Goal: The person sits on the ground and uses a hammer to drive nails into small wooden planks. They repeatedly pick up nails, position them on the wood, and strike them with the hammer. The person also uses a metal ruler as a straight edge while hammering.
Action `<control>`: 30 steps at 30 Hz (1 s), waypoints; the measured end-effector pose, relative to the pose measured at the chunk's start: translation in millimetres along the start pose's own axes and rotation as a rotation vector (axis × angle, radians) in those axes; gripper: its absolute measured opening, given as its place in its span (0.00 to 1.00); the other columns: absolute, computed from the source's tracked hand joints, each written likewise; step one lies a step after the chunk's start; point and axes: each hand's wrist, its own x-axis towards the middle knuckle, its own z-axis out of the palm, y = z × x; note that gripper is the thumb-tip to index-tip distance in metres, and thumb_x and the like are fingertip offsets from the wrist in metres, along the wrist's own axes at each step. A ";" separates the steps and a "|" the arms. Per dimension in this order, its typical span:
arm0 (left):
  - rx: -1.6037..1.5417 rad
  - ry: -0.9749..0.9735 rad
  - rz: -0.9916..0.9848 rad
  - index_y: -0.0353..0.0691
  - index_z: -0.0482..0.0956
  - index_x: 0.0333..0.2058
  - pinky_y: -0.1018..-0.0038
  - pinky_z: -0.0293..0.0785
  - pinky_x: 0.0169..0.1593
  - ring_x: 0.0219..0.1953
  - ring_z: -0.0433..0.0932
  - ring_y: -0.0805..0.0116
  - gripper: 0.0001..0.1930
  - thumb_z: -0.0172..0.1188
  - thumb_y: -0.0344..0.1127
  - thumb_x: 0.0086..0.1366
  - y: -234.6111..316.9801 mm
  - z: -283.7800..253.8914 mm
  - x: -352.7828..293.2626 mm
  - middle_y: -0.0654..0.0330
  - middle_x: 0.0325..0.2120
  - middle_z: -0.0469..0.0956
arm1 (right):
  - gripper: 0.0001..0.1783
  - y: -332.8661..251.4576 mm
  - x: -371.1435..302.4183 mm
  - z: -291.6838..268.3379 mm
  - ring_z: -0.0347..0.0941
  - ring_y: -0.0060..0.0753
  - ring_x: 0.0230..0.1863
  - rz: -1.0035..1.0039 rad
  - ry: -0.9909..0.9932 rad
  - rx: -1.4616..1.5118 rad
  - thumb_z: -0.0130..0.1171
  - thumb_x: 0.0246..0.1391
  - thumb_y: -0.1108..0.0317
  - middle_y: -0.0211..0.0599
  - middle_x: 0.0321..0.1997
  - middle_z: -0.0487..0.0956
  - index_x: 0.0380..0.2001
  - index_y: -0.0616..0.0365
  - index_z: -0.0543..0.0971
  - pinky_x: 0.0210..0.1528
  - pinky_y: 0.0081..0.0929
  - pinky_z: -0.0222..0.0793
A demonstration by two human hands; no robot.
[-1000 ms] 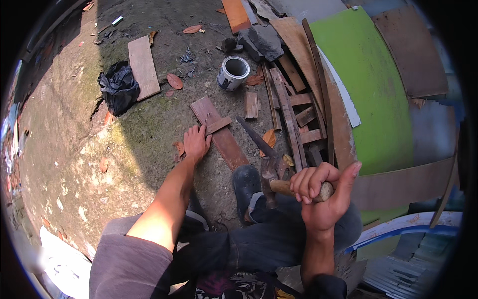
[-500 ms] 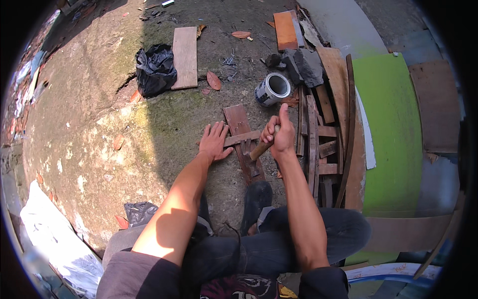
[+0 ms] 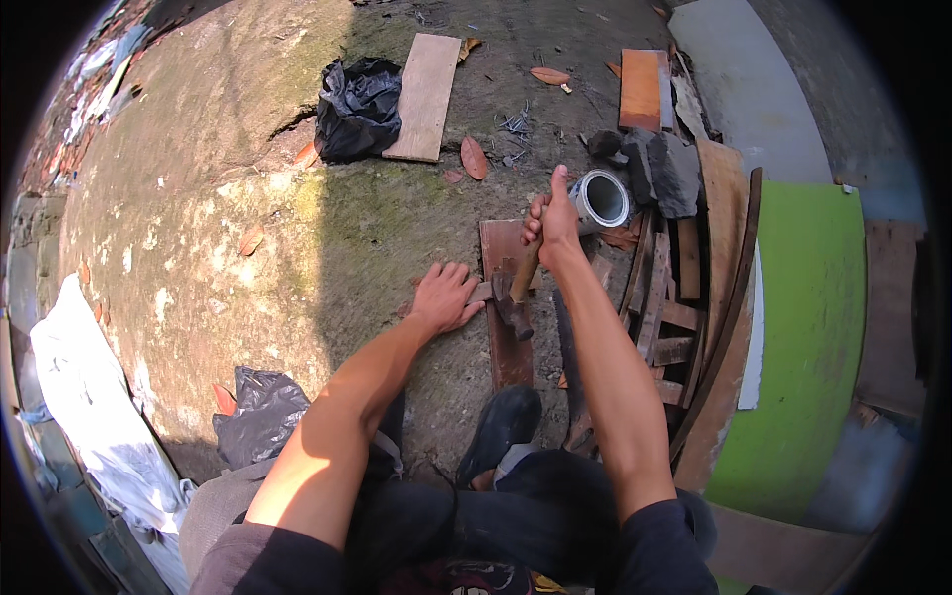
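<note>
My right hand (image 3: 558, 223) is wrapped around the wooden handle of a claw hammer (image 3: 526, 273), thumb pointing up along it. The hammer's dark metal head hangs low over a reddish-brown board (image 3: 510, 362), which lies lengthwise on the ground before my foot. A short wooden strip (image 3: 481, 293) crosses that board, partly hidden behind the hammer head. My left hand (image 3: 444, 297) grips the strip's left end, fingers bent over it. Whether the hammer touches the wood, I cannot tell.
An open paint can (image 3: 602, 200) stands just beyond my right hand, near dark stone chunks (image 3: 669, 174). Wood scraps (image 3: 654, 288) and a green panel (image 3: 803, 347) lie right. Farther off are a black plastic bag (image 3: 359, 114), a plank (image 3: 426, 94) and scattered nails (image 3: 516, 124).
My left hand has gone from flat with spread fingers to bent around the strip's end. The hammer head now covers part of the strip. The whole view has turned and shifted.
</note>
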 end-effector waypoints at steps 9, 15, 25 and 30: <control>-0.053 0.103 0.016 0.44 0.76 0.50 0.63 0.69 0.47 0.44 0.73 0.56 0.21 0.58 0.51 0.65 -5.7 -3.2 10.6 0.55 0.39 0.71 | 0.44 -12.6 18.3 22.7 0.57 0.26 0.10 -0.036 -0.023 -0.077 0.38 0.53 0.19 0.26 0.10 0.60 0.14 0.52 0.62 0.16 0.30 0.57; -0.061 0.131 -0.008 0.45 0.76 0.50 0.63 0.69 0.47 0.44 0.73 0.56 0.21 0.60 0.49 0.63 -7.9 -0.5 12.1 0.55 0.38 0.71 | 0.43 -9.0 10.0 19.6 0.57 0.25 0.10 -0.113 -0.057 0.001 0.39 0.54 0.20 0.25 0.09 0.59 0.13 0.52 0.62 0.16 0.28 0.56; -0.074 0.159 0.028 0.44 0.76 0.49 0.63 0.71 0.46 0.45 0.73 0.57 0.21 0.62 0.47 0.62 -7.9 2.7 14.0 0.57 0.38 0.71 | 0.42 22.0 -24.8 6.6 0.57 0.23 0.11 -0.438 -0.122 0.110 0.38 0.56 0.22 0.26 0.10 0.60 0.15 0.52 0.63 0.18 0.26 0.57; -0.015 0.164 0.035 0.44 0.76 0.49 0.63 0.71 0.46 0.45 0.73 0.59 0.20 0.61 0.46 0.62 -4.2 7.4 14.3 0.58 0.39 0.72 | 0.42 54.1 -50.2 -14.0 0.56 0.23 0.12 -0.608 -0.170 0.195 0.35 0.58 0.23 0.28 0.10 0.60 0.15 0.53 0.63 0.20 0.26 0.58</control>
